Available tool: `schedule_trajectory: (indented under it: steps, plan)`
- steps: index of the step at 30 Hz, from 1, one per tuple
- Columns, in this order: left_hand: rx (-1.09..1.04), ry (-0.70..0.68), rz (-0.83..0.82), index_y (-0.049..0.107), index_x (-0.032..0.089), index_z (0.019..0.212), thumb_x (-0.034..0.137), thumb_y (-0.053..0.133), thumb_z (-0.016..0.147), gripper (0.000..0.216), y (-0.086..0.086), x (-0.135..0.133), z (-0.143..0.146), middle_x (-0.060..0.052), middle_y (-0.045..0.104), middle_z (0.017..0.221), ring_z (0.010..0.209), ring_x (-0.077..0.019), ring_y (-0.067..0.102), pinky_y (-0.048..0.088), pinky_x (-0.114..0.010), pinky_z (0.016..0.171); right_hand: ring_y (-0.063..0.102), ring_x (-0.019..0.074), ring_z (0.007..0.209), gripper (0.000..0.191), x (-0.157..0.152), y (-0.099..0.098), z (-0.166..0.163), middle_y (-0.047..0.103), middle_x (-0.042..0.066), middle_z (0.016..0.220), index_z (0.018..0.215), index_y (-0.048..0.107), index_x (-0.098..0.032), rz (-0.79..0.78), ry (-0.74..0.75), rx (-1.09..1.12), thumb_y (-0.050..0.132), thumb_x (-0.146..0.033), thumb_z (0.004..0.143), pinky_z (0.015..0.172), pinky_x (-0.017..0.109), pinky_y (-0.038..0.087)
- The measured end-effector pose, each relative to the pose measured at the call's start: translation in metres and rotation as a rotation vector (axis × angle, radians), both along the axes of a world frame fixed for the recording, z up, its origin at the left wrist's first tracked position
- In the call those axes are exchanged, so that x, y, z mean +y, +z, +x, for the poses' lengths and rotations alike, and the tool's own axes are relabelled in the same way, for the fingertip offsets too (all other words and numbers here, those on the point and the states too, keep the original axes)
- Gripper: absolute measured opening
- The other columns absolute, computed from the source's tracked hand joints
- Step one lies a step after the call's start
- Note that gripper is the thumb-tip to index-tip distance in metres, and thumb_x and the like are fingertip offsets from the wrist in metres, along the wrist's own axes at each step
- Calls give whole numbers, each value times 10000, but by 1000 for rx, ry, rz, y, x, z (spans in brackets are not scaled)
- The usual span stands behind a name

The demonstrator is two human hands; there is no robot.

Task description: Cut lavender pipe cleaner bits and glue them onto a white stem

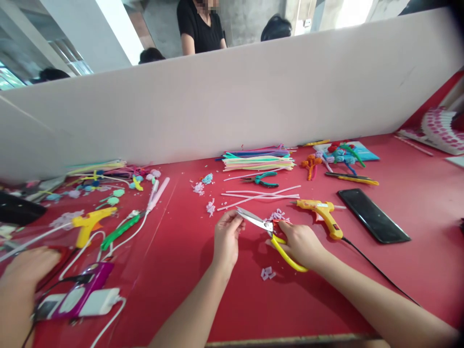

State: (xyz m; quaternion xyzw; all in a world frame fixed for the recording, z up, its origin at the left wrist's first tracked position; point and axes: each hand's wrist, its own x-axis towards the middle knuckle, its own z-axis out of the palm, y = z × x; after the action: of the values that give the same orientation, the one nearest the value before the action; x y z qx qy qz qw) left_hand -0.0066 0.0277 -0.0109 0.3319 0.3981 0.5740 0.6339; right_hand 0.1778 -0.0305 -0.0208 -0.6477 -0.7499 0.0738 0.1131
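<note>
My right hand (302, 244) grips a pair of scissors (255, 220) with yellow handles, blades pointing left. My left hand (228, 237) is closed in a pinch at the blade tips; whatever lies between its fingers is too small to make out. Just beyond the scissors is a pile of short lilac pieces (278, 215), and a few more cut pieces (268, 273) lie nearer me. Pale pink pipe cleaners (261, 195) are spread behind my hands, partly crossing. Small fluffy clippings (210, 208) sit to the left of them.
Teal-handled pliers (266, 180) and bundled pipe cleaners (259, 160) lie at the back. On the right are a yellow glue gun (322, 212), its cord and a black phone (373, 215). Another person's hand (32, 266) is at left, near a purple-and-white power strip (78, 297). A white partition (232, 101) stands behind.
</note>
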Motion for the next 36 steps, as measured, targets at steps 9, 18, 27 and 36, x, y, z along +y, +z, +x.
schedule_trajectory:
  steps: [9,18,27,36]
  plan:
    - [-27,-8,13,670,151,756,174,720,643,126,1,-1,0,21,597,643,555,-55,513,404,-166,545,623,219,564,426,0,0,1,650,66,624,791,508,-178,11,4,-25,362,-572,861,490,275,182]
    - [-42,-13,2,687,154,770,178,732,634,146,2,-1,0,16,612,652,546,-51,514,413,-163,541,608,203,539,436,0,-2,3,644,67,603,804,518,-171,12,20,-29,361,-573,865,483,279,168]
    - [-40,-18,5,688,154,792,178,729,643,156,0,0,-1,11,617,675,550,-50,511,411,-163,542,570,193,506,403,0,-1,3,615,59,578,761,499,-179,6,20,8,387,-554,856,485,272,154]
    - [13,-35,12,648,158,774,209,711,668,133,2,-2,-1,26,593,668,566,-52,513,404,-165,560,500,165,485,299,2,1,3,539,25,531,694,484,-190,-42,-44,201,484,-468,804,489,264,159]
